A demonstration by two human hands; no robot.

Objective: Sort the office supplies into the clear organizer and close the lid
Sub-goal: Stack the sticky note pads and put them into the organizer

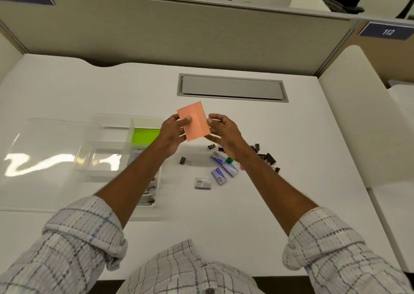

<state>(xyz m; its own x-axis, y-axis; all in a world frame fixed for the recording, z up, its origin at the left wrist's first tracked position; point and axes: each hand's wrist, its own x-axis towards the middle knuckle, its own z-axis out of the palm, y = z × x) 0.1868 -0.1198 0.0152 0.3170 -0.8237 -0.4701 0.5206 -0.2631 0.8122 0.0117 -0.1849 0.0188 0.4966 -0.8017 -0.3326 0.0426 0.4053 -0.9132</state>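
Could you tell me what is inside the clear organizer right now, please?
The clear organizer holds a green pad in one far compartment; the left forearm covers most nearer contents.

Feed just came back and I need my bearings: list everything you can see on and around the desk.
note pad: one, orange, held above the desk
organizer: one, clear, desk left, lid open to its left
green notes: one stack, green, in a far compartment of the organizer
binder clips: several, black, scattered desk right, one apart near the centre
staple boxes: at least two, blue, desk centre
small box: one, grey, beside the staple boxes
cable hatch: one, grey, desk rear
desk: one, white
number plates: two, dark blue, on the partition
left hand: pinches the note pad
right hand: holds the note pad's right edge
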